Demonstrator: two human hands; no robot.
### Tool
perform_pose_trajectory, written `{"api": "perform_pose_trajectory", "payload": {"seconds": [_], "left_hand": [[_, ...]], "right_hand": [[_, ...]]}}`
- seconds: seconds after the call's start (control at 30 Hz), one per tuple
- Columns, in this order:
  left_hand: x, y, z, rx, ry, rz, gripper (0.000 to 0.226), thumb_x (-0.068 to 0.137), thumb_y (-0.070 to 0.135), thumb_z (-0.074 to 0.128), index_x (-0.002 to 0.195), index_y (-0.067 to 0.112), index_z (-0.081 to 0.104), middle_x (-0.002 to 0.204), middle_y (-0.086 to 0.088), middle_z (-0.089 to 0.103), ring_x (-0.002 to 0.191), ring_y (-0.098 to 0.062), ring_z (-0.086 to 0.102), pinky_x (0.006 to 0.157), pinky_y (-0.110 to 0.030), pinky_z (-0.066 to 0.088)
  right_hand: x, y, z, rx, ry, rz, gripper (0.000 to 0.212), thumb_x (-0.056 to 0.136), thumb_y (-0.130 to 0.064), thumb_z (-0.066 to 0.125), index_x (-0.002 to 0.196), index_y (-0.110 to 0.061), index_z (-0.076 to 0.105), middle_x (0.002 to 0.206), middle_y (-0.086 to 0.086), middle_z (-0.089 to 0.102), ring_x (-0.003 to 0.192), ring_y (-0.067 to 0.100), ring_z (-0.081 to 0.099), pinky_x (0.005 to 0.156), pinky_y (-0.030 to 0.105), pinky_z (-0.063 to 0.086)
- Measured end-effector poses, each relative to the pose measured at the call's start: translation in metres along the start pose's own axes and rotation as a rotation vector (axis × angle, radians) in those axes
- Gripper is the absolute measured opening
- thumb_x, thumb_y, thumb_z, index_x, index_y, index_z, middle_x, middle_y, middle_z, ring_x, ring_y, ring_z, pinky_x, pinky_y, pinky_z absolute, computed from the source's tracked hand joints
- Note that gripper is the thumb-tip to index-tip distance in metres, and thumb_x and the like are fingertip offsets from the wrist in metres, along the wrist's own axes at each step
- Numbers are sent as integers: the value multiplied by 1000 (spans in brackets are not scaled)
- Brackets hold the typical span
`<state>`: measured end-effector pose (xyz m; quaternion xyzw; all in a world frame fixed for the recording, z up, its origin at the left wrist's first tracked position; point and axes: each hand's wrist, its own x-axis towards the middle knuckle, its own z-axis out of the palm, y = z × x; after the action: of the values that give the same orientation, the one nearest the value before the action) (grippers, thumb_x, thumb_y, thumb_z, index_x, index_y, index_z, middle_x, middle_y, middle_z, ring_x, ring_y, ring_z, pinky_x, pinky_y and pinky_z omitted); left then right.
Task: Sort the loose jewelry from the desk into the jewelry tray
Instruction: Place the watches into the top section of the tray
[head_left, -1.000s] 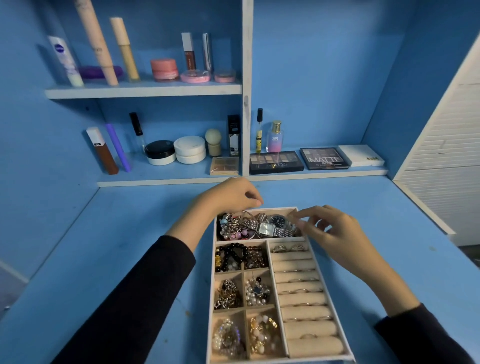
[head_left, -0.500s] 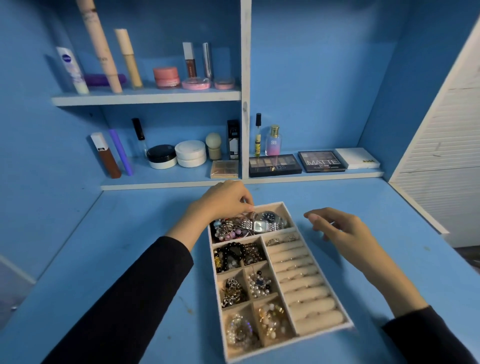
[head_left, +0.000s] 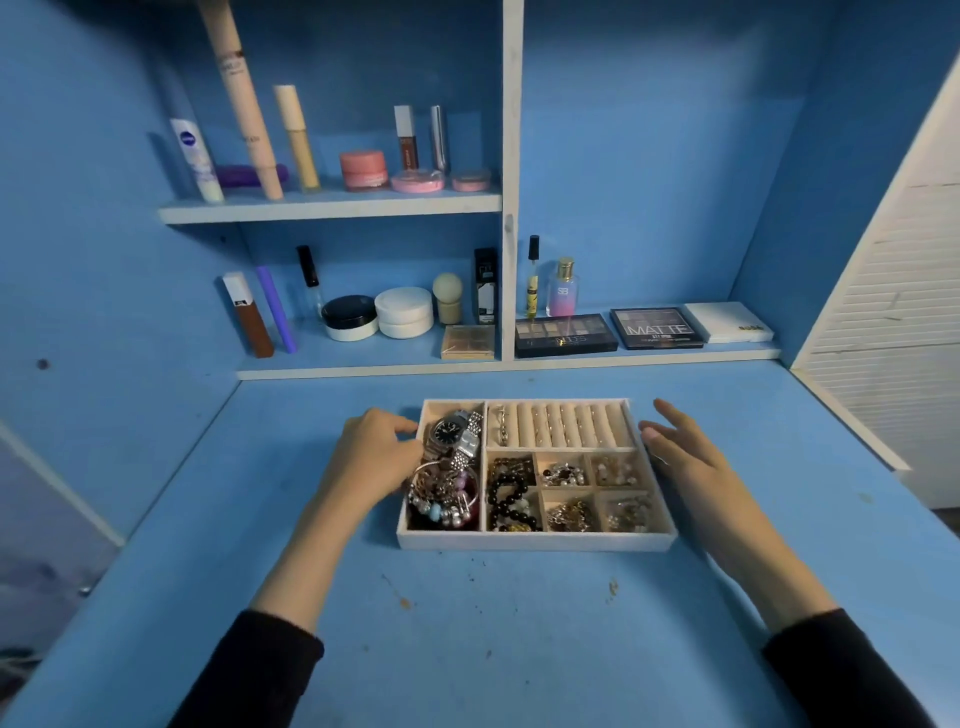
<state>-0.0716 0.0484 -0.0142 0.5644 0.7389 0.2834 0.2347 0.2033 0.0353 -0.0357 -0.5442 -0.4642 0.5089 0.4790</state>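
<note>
The white jewelry tray (head_left: 535, 541) lies crosswise on the blue desk (head_left: 493, 634). Its left compartment holds silver watches (head_left: 458, 435) and a heap of bracelets (head_left: 441, 496). Ring rolls (head_left: 566, 427) fill the back right part, and small compartments in front hold black beads (head_left: 506, 500) and earrings (head_left: 569, 514). My left hand (head_left: 371, 460) grips the tray's left wall, fingers curled over the rim. My right hand (head_left: 675, 447) lies flat with straight fingers against the tray's right wall. I see no loose jewelry on the desk.
Behind the tray, a low shelf (head_left: 644, 354) carries eyeshadow palettes (head_left: 565, 335), jars and bottles; a higher shelf (head_left: 332, 207) carries tubes and pots. A white louvred door (head_left: 893, 322) stands at the right. Small specks mark the desk near its front.
The tray has been turned from lengthwise to crosswise, its watch compartment now at the left. My left hand stayed on that end; my right hand moved to the right wall.
</note>
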Motion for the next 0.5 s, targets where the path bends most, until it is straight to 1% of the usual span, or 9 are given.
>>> {"api": "perform_pose_trajectory", "payload": {"seconds": [0.07, 0.17, 0.2, 0.23, 0.27, 0.33, 0.37, 0.43, 0.5], "left_hand": [[-14, 0, 2, -76, -2, -13, 24, 79, 4, 58, 95, 14, 72, 65, -6, 66, 57, -21, 64, 51, -28, 57], [-28, -5, 7, -88, 27, 49, 21, 81, 8, 58, 91, 18, 73, 52, -10, 57, 51, -23, 50, 55, -30, 50], [-31, -7, 10, -63, 43, 73, 21, 82, 9, 56, 89, 20, 73, 54, -13, 56, 54, -21, 46, 55, -28, 43], [-32, -9, 14, -43, 66, 91, 23, 84, 9, 53, 88, 20, 73, 62, -15, 59, 59, -21, 47, 57, -27, 38], [-33, -10, 19, -35, 94, 96, 24, 86, 8, 51, 92, 18, 72, 76, -16, 63, 68, -20, 51, 62, -27, 36], [-35, -9, 29, -52, 157, 68, 25, 90, 7, 46, 106, 10, 65, 101, -13, 60, 95, -24, 53, 78, -29, 39], [-36, -9, 33, -70, 184, 54, 25, 91, 7, 43, 108, 7, 63, 105, -12, 59, 101, -27, 52, 82, -33, 41], [-39, -8, 38, -110, 214, 40, 24, 93, 6, 42, 107, 4, 61, 103, -13, 61, 97, -28, 53, 77, -32, 40], [-42, -7, 37, -139, 228, 45, 24, 93, 4, 43, 107, 1, 62, 98, -12, 63, 83, -21, 53, 68, -26, 34]], "right_hand": [[-2, -1, 2, 30, -16, 6, 42, 97, -21, 44, 137, -32, 38, 132, -3, 47, 114, 18, 52, 96, 38, 45], [-5, -2, 3, 37, -11, -11, 44, 97, -20, 44, 139, -31, 38, 134, -3, 45, 104, 11, 54, 79, 24, 47], [-5, -2, 3, 25, -11, -18, 44, 97, -20, 44, 139, -30, 37, 134, -4, 45, 101, 8, 53, 73, 17, 45], [-7, -2, 4, 17, -16, -22, 44, 97, -21, 43, 140, -30, 36, 132, -5, 45, 98, 5, 52, 66, 13, 45], [-8, -2, 3, 16, -23, -23, 44, 97, -21, 42, 140, -31, 36, 130, -5, 45, 97, 4, 51, 61, 11, 46], [-11, -1, 3, 25, -39, -20, 44, 97, -23, 43, 139, -32, 36, 132, -6, 44, 103, 6, 50, 63, 12, 45], [-12, -1, 3, 27, -45, -20, 44, 97, -24, 43, 139, -34, 36, 135, -7, 43, 109, 8, 49, 67, 14, 43], [-16, 1, 2, 22, -57, -26, 43, 97, -24, 44, 137, -36, 38, 137, -9, 42, 115, 9, 46, 72, 15, 41], [-20, 2, 2, 14, -68, -45, 41, 96, -25, 45, 135, -38, 40, 134, -12, 43, 117, 7, 45, 75, 15, 39]]}}
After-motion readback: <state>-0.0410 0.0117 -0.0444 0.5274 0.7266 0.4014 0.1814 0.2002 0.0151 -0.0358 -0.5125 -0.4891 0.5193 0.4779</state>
